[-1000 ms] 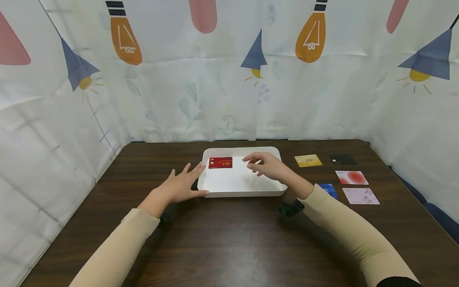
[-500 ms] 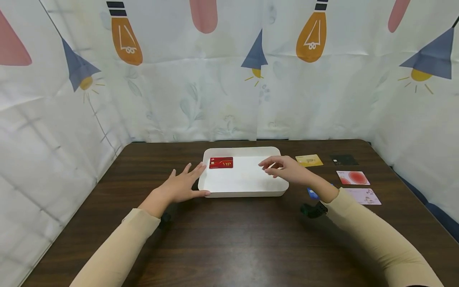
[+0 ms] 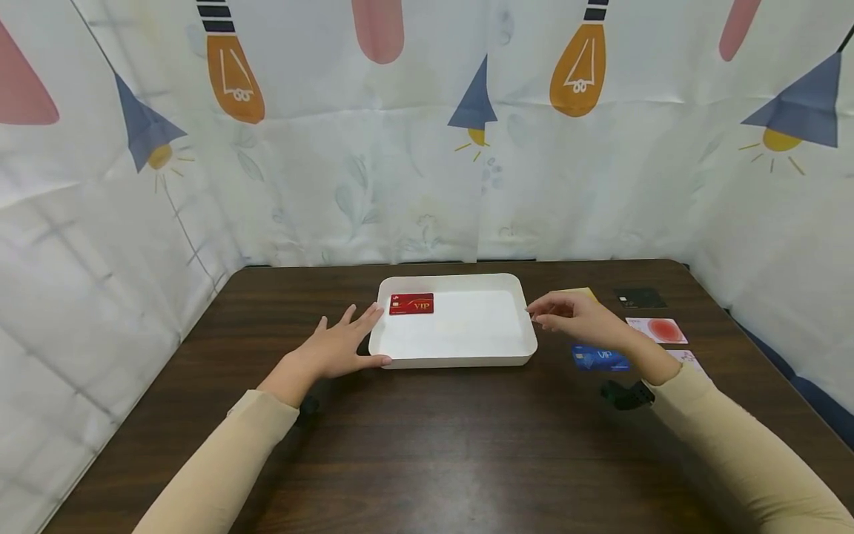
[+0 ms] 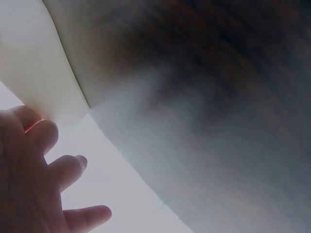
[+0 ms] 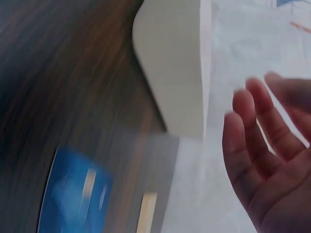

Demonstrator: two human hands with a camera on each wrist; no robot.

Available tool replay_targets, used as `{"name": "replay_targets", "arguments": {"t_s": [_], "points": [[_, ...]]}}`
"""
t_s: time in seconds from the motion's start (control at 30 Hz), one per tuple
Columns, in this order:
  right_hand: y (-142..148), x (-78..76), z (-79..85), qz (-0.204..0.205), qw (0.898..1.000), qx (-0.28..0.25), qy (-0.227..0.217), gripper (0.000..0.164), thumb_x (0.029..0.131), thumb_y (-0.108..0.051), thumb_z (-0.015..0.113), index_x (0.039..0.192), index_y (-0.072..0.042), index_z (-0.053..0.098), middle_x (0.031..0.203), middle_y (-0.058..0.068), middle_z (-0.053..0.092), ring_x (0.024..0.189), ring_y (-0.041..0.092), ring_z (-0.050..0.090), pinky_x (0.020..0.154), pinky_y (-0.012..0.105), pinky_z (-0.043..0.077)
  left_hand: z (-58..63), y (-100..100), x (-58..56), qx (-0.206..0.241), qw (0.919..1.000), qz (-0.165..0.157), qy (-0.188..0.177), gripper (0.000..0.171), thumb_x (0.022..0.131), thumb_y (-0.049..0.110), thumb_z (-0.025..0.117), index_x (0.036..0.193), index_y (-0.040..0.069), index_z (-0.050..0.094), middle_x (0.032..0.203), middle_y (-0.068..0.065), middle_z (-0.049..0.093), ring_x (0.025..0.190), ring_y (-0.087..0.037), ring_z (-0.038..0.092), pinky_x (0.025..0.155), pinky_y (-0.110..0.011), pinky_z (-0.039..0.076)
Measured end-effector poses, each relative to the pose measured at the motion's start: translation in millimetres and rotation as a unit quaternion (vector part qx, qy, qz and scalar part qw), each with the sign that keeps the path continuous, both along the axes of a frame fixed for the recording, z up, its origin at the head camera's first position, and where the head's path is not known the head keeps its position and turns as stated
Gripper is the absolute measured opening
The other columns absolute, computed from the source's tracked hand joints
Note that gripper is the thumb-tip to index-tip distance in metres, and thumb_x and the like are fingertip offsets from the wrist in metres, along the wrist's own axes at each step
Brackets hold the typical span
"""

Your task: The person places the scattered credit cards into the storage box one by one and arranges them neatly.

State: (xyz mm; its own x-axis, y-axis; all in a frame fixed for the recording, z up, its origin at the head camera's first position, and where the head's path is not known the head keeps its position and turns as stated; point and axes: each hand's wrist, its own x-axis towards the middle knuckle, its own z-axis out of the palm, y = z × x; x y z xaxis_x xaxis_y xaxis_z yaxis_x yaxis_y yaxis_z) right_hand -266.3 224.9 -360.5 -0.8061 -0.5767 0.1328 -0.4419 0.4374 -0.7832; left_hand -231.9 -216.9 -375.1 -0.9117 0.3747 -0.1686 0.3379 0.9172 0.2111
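A white tray (image 3: 460,361) stands on the table with a red VIP card (image 3: 411,303) lying in its left part. My left hand (image 3: 333,345) spreads its fingers against the tray's left side; the left wrist view shows its fingertips (image 4: 43,136) at the tray wall. Just past the tray's right edge, my right hand (image 3: 579,319) hovers with loosely bent fingers and holds nothing, as the right wrist view confirms. Beneath it lie a blue VIP card (image 3: 600,358) and a gold card (image 3: 582,291), the latter mostly covered by the hand.
Farther right lie a black card (image 3: 640,298), a white card with a red circle (image 3: 657,330) and a pink card (image 3: 687,359) partly behind my right wrist. The brown table (image 3: 427,445) meets a printed curtain (image 3: 414,185) at its back edge.
My right hand has moved right, from above the tray to beyond its right edge, uncovering the blue card and covering most of the gold one. The left hand stays in place.
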Motion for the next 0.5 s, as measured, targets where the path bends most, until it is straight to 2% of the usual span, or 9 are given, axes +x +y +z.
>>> {"name": "replay_targets", "arguments": {"t_s": [0.1,0.27,0.5], "points": [[15,2.4,-1.4,-0.001,1.000,0.006,0.010,0.024,0.101,-0.006,0.066,0.122,0.003,0.070,0.108,0.022,0.070,0.095,0.037,0.070,0.080,0.032,0.060,-0.9,0,0.6,0.005,1.0000,-0.001,-0.002,0.103,0.091,0.070,0.061,0.166,0.013,0.017,0.170,-0.011,0.015,0.154,-0.044,0.012,0.113,-0.077,0.008],[40,8.8,-1.2,-0.013,0.999,0.037,-0.007,0.027,0.101,-0.007,0.066,0.125,0.005,0.067,0.110,0.021,0.070,0.099,0.026,0.069,0.082,0.027,0.058,-2.2,-1,-0.4,0.001,1.0000,-0.001,0.001,0.103,0.091,0.070,0.061,0.166,0.014,0.017,0.171,-0.010,0.015,0.154,-0.044,0.011,0.113,-0.077,0.008],[64,11.3,-8.8,-0.010,0.997,0.051,-0.059,0.033,0.101,-0.010,0.066,0.129,0.007,0.063,0.117,0.020,0.071,0.106,0.029,0.068,0.086,0.026,0.057,-1.0,-1,-0.7,0.004,1.0000,0.003,-0.003,0.103,0.091,0.069,0.062,0.166,0.014,0.017,0.171,-0.010,0.014,0.154,-0.044,0.011,0.112,-0.078,0.007]]}}
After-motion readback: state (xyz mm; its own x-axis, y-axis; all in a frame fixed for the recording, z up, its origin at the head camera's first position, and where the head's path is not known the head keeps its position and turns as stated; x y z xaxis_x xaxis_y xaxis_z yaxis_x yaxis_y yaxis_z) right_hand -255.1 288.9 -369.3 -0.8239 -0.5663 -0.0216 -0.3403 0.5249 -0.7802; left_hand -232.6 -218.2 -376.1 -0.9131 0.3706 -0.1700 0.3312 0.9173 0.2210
